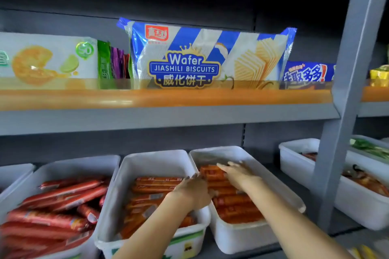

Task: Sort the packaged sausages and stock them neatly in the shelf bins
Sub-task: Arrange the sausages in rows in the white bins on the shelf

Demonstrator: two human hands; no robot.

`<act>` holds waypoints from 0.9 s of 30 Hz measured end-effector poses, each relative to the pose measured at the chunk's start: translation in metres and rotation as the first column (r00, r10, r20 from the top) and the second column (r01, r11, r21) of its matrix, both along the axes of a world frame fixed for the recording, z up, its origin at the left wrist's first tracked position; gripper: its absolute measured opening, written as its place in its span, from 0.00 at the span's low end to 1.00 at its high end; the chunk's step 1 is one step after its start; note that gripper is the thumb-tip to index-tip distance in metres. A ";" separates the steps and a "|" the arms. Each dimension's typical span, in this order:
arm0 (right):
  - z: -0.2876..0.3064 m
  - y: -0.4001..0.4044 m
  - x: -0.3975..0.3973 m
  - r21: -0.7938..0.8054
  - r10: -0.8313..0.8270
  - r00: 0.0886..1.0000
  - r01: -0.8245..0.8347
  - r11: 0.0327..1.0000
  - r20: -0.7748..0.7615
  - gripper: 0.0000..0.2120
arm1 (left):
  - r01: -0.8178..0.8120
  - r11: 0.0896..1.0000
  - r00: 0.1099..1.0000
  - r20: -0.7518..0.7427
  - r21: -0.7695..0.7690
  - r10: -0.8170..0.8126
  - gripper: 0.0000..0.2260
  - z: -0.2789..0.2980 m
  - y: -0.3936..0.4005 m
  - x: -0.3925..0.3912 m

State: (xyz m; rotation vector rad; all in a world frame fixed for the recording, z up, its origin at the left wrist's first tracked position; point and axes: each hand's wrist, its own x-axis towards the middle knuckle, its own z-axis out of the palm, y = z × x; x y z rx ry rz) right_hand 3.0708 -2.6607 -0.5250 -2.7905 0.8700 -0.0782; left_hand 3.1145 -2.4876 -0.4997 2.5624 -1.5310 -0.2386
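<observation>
Two hands work a row of orange-wrapped sausages (229, 197) laid crosswise in a white shelf bin (248, 235); the right hand (237, 174) lies flat on the far end of the row, fingers (226, 167) straight and spread, gripping nothing; the left hand (193, 190) reaches over the wall shared with the next bin (145, 166), fingers pressed against the near-left ends of the packs, and whether they curl round one cannot be told. Just left of those fingers the neighbouring bin holds more orange sausages (151, 191), stacked lengthwise; further left a third bin (61, 166) carries a loose heap of red sausages (56, 206).

The risk, on this evidence, lies in the squaring-up: a push from the left against slick wrappers could ride one pack over the low wall into the wrong bin, or buckle the row under the flat right palm.

Beyond the fingertips rises the grey back panel; above them an orange-edged shelf (168, 96) shows a wafer biscuit bag (202, 54) and a cracker box (48, 59); to the right, past a grey upright (345, 99), stand further white tubs (362, 202) of packaged food; the lighting is dim, the shelving grey steel.
</observation>
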 end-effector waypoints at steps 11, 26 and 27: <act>0.002 -0.030 0.011 -0.008 0.161 0.987 -0.161 0.987 0.023 0.27 | -0.038 0.999 0.997 -0.059 0.040 0.040 0.22 0.005 -0.005 -0.003; -0.010 -0.056 0.049 -0.009 0.101 0.972 -0.101 0.995 0.214 0.17 | -0.105 0.994 0.987 -0.123 -0.013 0.102 0.21 -0.002 -0.012 0.002; -0.016 -0.059 0.050 0.003 0.103 0.977 -0.105 0.994 0.189 0.16 | -0.111 0.994 0.985 -0.135 -0.013 0.109 0.21 -0.001 -0.011 0.001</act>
